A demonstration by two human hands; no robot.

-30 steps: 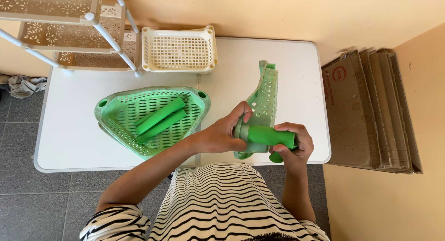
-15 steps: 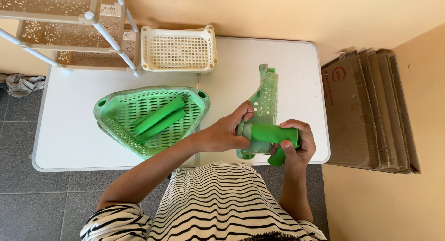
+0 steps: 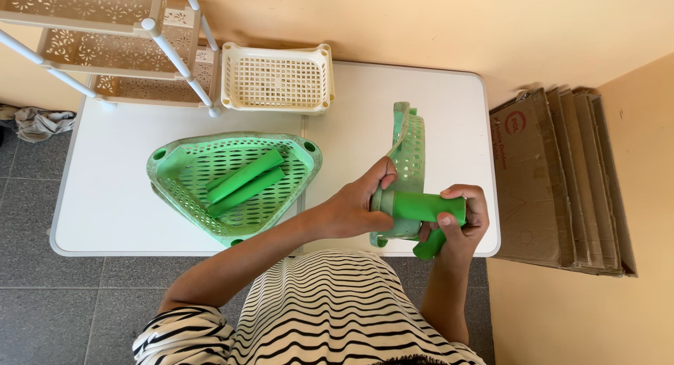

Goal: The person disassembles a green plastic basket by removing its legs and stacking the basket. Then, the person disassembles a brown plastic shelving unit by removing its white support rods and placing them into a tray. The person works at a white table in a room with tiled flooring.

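Observation:
My left hand (image 3: 359,205) grips the corner of a green perforated corner-shelf tray (image 3: 409,151) that stands on edge on the white table (image 3: 105,217). My right hand (image 3: 460,224) is shut around a green plastic tube (image 3: 427,207), its end pressed against the tray's corner socket. A second green tube end (image 3: 430,244) pokes out below the right hand. Another green triangular tray (image 3: 232,182) lies flat to the left, with two or three loose green tubes (image 3: 246,179) inside it.
A cream rectangular basket (image 3: 277,77) sits at the table's back. A cream tiered rack with white poles (image 3: 105,42) stands at the back left. Flattened cardboard boxes (image 3: 562,182) lean at the right. A crumpled cloth (image 3: 38,123) lies on the grey floor.
The two hands and the tube have shifted slightly to the right; the tube stays pressed at the upright tray's corner.

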